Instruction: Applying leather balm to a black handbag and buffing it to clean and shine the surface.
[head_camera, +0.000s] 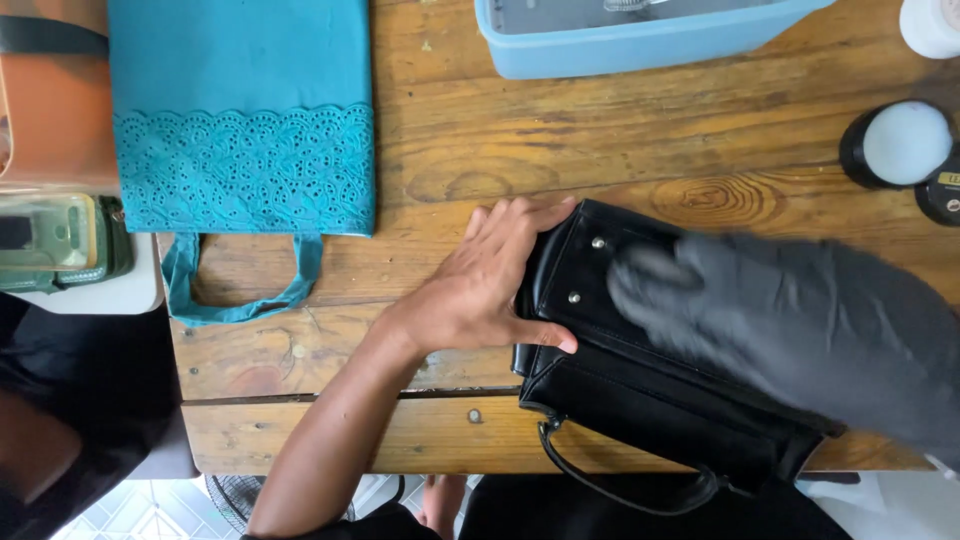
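While the black leather handbag (640, 400) lies on its side at the near edge of the wooden worktop (470, 160), with its strap loop hanging off the front, the left hand (490, 290) is pressed against its left end, fingers spread flat over the top corner and thumb hooked along the side, so more a bracing grip than a closed one. The right hand (800, 330) is in a dark grey glove and too blurry to read properly; it's laid across the bag's face, and I can't tell how its grip stands. Further back there's a teal fabric tote (240, 110) with a lace hem, a light blue plastic tub (630, 45), and a black jar with a white lid (900, 145) off to the right.
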